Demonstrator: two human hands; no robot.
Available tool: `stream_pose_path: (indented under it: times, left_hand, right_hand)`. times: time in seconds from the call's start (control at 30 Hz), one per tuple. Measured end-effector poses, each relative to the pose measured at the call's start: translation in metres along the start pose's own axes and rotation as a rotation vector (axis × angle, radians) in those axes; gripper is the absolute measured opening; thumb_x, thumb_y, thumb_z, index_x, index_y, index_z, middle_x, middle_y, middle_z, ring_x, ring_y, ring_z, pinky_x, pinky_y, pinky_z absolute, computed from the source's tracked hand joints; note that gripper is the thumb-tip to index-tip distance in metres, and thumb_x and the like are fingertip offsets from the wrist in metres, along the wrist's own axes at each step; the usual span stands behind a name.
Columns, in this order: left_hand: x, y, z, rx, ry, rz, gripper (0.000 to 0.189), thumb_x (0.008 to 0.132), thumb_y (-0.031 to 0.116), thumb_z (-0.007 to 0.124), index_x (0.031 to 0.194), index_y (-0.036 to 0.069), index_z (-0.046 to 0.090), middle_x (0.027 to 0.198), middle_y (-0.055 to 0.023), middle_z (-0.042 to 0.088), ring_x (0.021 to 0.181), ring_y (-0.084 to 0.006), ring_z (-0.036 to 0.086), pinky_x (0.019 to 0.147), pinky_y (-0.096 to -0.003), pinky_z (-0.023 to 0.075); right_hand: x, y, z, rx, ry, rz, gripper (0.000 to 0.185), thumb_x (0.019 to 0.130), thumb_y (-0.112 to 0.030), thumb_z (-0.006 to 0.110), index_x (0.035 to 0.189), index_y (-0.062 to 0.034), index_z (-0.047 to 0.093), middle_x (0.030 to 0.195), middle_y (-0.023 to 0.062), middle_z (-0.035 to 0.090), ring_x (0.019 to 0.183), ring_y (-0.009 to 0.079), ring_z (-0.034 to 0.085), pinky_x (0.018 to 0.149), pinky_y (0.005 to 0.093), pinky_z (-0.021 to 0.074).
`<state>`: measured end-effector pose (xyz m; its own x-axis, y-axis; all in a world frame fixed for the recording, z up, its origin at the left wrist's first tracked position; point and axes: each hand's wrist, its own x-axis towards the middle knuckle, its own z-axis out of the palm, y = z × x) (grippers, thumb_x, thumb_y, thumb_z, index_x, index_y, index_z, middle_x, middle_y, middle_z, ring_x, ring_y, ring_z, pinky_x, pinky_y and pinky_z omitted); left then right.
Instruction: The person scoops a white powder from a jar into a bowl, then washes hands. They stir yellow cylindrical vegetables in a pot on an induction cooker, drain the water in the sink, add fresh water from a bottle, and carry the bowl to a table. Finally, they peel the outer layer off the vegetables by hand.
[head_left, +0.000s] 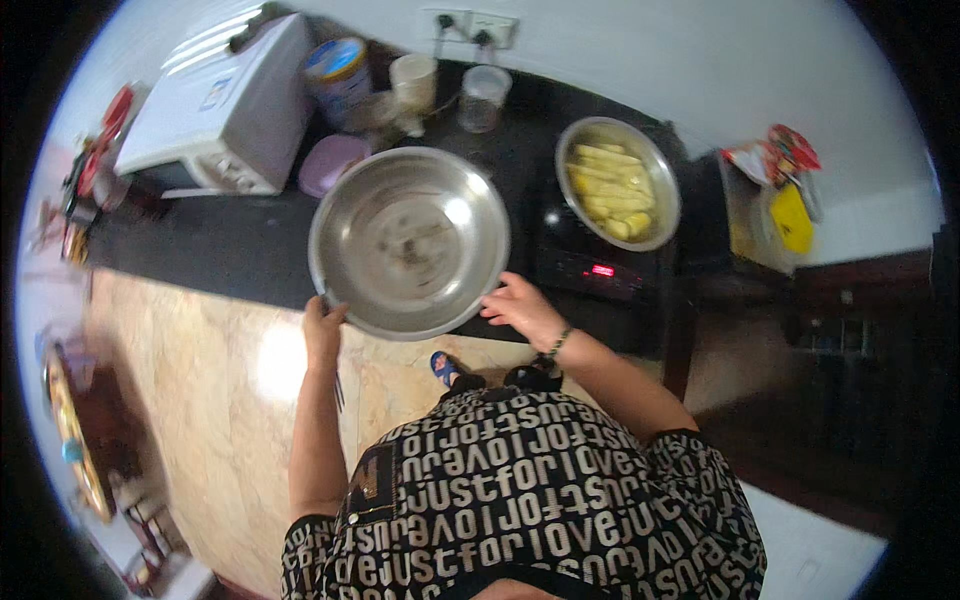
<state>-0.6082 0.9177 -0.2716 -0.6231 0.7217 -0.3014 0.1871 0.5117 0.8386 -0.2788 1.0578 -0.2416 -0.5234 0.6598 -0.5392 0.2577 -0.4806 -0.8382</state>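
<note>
Between my two hands is a wide stainless steel basin (409, 244), its inside facing up with dark stains on the bottom. My left hand (324, 330) grips the rim at its lower left; something dark shows by those fingers. On the lower right of the rim, my right hand (525, 307) has its thumb and fingers on the edge. To the right stands a smaller metal bowl (669, 214) filled with peeled yellow pieces (611, 187) that look like a root vegetable or fruit. It rests on or by a black induction cooker (592, 281) with a lit red display.
A white microwave oven (225, 112) stands at the left on the black counter (202, 240). Behind the basin are a tin (337, 71), a purple container (330, 163) and clear plastic tubs (484, 97). Bags (772, 157) lie at the far right. Wall sockets (469, 28) hold plugs.
</note>
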Motion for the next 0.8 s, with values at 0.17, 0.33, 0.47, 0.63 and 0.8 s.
stream_pose_path:
  times: [0.17,0.33,0.47,0.63,0.8]
  left_hand:
    - [0.022,0.002,-0.019,0.064,0.06,-0.134,0.021,0.088,0.011,0.063,0.101,-0.005,0.06,0.087,-0.0093,0.065,0.076,-0.0171,0.056,0.071,-0.0312,0.0465]
    - [0.028,0.004,-0.047,0.003,0.062,-0.078,0.027,0.098,0.024,0.057,0.104,-0.002,0.062,0.085,-0.0077,0.065,0.071,-0.0163,0.06,0.068,-0.0305,0.0461]
    - [0.023,0.006,-0.106,0.169,0.198,-0.129,0.032,0.099,0.03,0.059,0.107,-0.001,0.063,0.07,-0.0038,0.059,0.065,-0.0121,0.053,0.065,-0.0278,0.0429]
    - [-0.027,0.028,-0.162,0.0,0.366,0.033,0.031,0.098,0.035,0.059,0.112,0.008,0.066,0.061,0.0022,0.055,0.042,-0.0029,0.029,0.039,-0.0211,0.021]
    - [-0.083,0.109,-0.138,-0.147,0.411,0.279,0.032,0.102,0.033,0.054,0.113,0.006,0.068,0.067,0.0029,0.052,0.046,-0.0005,0.028,0.04,-0.0174,0.0175]
  right_hand:
    - [0.01,-0.003,0.02,-0.01,-0.006,-0.013,0.051,0.09,-0.024,0.07,0.128,-0.0015,0.045,0.103,0.0125,0.067,0.088,0.0175,0.066,0.074,0.032,0.0556]
    - [0.003,-0.005,0.009,-0.075,-0.132,-0.047,0.075,0.093,-0.024,0.068,0.149,0.003,0.027,0.116,0.0135,0.064,0.093,0.0158,0.064,0.079,0.0294,0.0539]
    - [-0.021,0.013,-0.019,-0.352,-0.179,-0.115,0.045,0.095,-0.021,0.064,0.131,0.0032,0.053,0.109,0.0126,0.069,0.099,0.0141,0.065,0.086,0.0279,0.0524]
    - [-0.077,0.039,-0.093,-0.475,0.143,-0.265,0.03,0.089,-0.018,0.067,0.111,0.0006,0.066,0.092,0.0121,0.069,0.086,0.0234,0.068,0.079,0.0357,0.0541]
    - [-0.113,0.054,-0.208,-0.967,0.695,-0.463,0.038,0.084,-0.002,0.058,0.122,-0.0044,0.061,0.115,0.0162,0.06,0.106,0.0346,0.059,0.091,0.0433,0.0499]
